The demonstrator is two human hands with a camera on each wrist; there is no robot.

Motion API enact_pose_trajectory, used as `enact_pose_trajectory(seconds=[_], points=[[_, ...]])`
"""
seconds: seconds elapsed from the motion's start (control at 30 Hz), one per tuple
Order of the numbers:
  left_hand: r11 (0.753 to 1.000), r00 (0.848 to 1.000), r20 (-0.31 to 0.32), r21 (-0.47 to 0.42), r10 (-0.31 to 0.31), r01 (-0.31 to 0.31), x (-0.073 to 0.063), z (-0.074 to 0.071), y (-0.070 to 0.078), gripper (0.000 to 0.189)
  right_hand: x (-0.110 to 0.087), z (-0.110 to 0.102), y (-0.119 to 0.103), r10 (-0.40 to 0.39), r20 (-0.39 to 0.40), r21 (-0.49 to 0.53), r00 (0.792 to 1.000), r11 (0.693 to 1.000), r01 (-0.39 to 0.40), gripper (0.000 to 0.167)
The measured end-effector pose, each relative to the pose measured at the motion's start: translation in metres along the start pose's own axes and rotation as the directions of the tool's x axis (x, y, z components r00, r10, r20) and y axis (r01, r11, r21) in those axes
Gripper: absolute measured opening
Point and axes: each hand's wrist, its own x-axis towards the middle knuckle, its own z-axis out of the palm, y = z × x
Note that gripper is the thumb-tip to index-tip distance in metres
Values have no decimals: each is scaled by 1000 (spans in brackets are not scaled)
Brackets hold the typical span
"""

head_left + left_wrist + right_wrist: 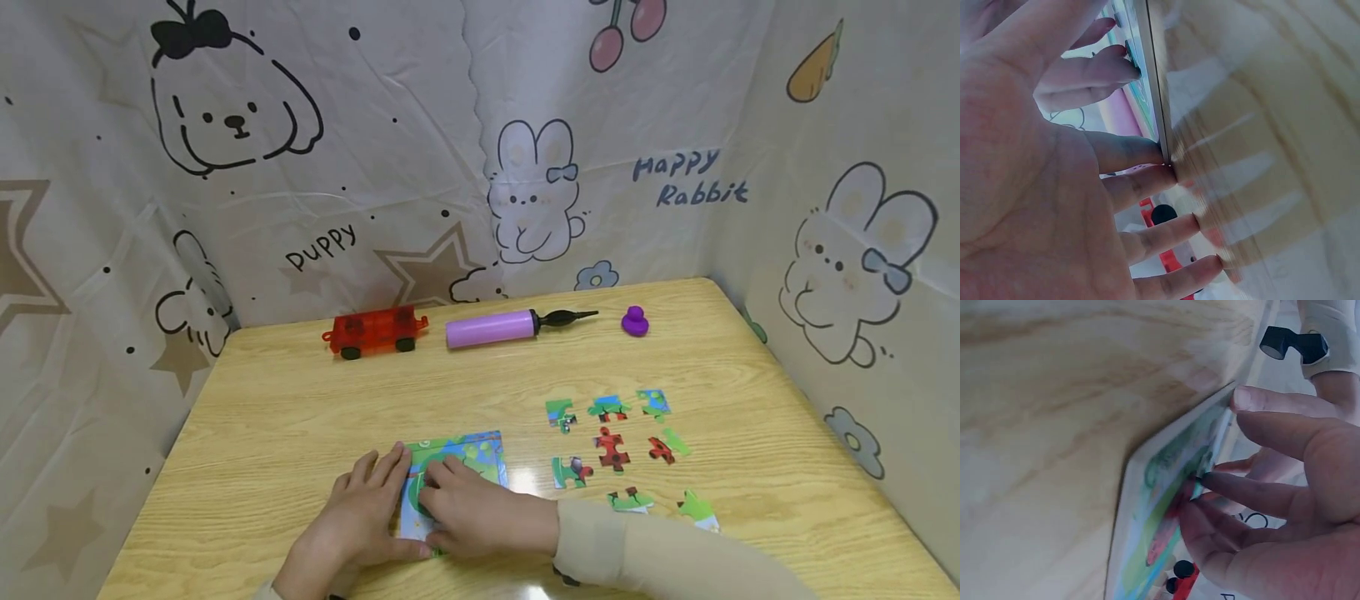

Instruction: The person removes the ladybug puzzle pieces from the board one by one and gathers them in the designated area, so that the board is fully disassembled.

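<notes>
A flat puzzle board [489, 451] with a green and blue picture lies on the table in front of me. My left hand [351, 514] stands along its left side, fingers straight with tips at the tabletop, as the left wrist view shows, and thumb near the front edge. Over the board is my right hand [474, 510]. Its fingertips [1194, 506] touch the picture at a red patch, with the thumb [1272, 428] spread apart from them. The hand hides part of the picture. Loose jigsaw pieces, including a red one [611, 450], lie to the right.
At the back are a red toy wagon [375, 332], a purple hand pump [491, 329] with a black nozzle and a small purple knob-shaped thing [635, 322]. A printed curtain [420, 125] hangs behind the wooden table [285, 400] and along both sides.
</notes>
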Motion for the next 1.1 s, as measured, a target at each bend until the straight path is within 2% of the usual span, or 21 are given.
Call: enact_pose_trajectory(seconds=[0.13,0.3,0.43,0.53,0.7,0.9,1.1], points=[[1000,1000,11,-4,-2,2,0,-1,1,130,6,1,0,41,20,118,999,992,-43,34],[1000,1000,18,-6,-9,9,1,0,1,129,12,-2,-1,84,59,164,995,982,-93,35],[1000,1000,15,-10,-5,5,0,0,2,129,14,-4,-2,133,101,241,986,958,-154,28],[1000,1000,15,-7,-7,7,0,0,2,129,14,-4,-2,157,108,283,982,942,-182,29],[1000,1000,11,-7,-13,13,0,-1,1,129,15,-4,0,175,94,284,980,939,-195,45],[1000,1000,18,-20,-5,5,1,-1,1,128,16,-4,5,151,120,304,981,935,-181,41],[1000,1000,20,-19,1,-1,1,0,1,129,11,-4,10,108,96,423,989,895,-139,35]])
